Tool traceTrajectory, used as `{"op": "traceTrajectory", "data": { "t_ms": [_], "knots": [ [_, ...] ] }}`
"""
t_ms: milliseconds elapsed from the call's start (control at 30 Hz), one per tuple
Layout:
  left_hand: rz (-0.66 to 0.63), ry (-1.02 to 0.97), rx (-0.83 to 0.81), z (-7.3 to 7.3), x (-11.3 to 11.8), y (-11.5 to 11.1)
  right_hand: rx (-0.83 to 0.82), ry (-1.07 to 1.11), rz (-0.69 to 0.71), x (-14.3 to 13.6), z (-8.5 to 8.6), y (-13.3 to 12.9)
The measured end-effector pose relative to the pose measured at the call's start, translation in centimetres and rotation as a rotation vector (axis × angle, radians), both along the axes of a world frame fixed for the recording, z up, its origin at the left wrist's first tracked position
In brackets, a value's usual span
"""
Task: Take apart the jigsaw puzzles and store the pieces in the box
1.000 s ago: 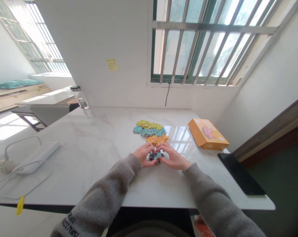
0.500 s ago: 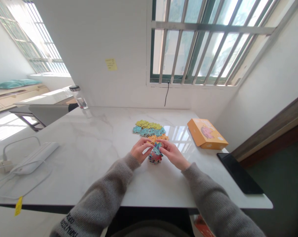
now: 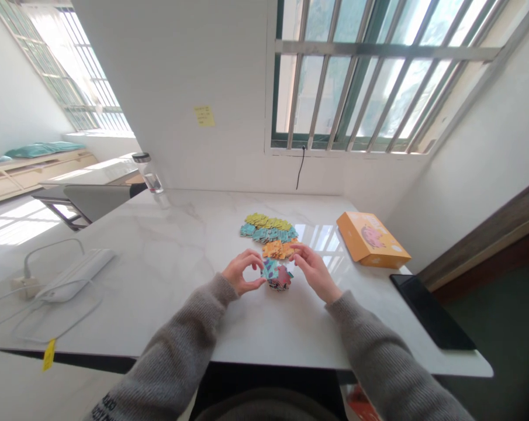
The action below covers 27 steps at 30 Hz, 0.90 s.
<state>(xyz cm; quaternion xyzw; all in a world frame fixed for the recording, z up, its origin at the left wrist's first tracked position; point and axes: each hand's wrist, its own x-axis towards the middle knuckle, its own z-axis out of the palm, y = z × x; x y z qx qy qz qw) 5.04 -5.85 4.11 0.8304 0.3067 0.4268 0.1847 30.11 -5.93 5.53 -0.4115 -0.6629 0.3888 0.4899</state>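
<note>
Between thumb and fingers, my left hand [image 3: 245, 272] holds a blue patterned puzzle piece [image 3: 270, 268] by its left edge. Under and right of that piece lies a pile of dark and reddish puzzle pieces [image 3: 282, 279]. My right hand [image 3: 311, 269] hovers just right of the piles, its fingers apart, with nothing visible in them. Beyond the hands, orange pieces [image 3: 277, 250] lie in a heap. Farther back are a row of teal pieces [image 3: 268, 234] and a row of yellow-green pieces [image 3: 268, 221].
An orange box [image 3: 373, 238] lies at the right, with a black tablet-like slab [image 3: 431, 313] near the right edge. A power strip [image 3: 78, 275] with cables lies at the left. A clear bottle [image 3: 149, 173] stands at the back left.
My hands have moved apart. The right hand has let go of the blue piece and opened, while the left has carried it slightly left. The view has shifted a little.
</note>
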Motion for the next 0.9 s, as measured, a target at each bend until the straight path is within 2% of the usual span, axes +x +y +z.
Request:
{"op": "traceTrajectory", "data": {
  "t_ms": [67, 200, 267, 367, 467, 567, 700, 800, 900],
  "knots": [
    [0.008, 0.008, -0.057, -0.8, -2.5, -1.0, 0.02, -0.037, -0.025, 0.5, 0.0, 0.2],
    [0.085, 0.184, -0.137, -2.4, -7.5, -3.2, 0.095, -0.187, -0.031, 0.7, -0.7, 0.2],
    [0.143, 0.267, -0.157, -2.6, -9.2, -4.2, 0.167, -0.28, -0.022, 0.5, -0.9, 0.0],
    [0.223, 0.352, -0.148, -2.5, -10.2, -5.1, 0.278, -0.382, 0.049, 0.1, -0.7, -0.5],
    [0.27, 0.408, -0.123, -2.4, -10.2, -5.6, 0.332, -0.436, 0.142, -0.1, -0.3, -0.9],
    [0.305, 0.425, -0.104, -2.5, -9.9, -5.8, 0.349, -0.467, 0.178, 0.0, -0.2, -1.1],
    [0.303, 0.309, -0.041, -2.1, -9.0, -5.0, 0.339, -0.518, 0.186, 0.1, -0.5, -1.3],
    [0.264, 0.214, 0.002, -1.0, -6.5, -3.2, 0.318, -0.55, 0.195, 0.0, -0.4, -1.5],
    [0.154, 0.221, 0.01, 0.4, -2.5, -1.2, 0.338, -0.551, 0.192, -0.1, -0.4, -1.5]
  ]
}}
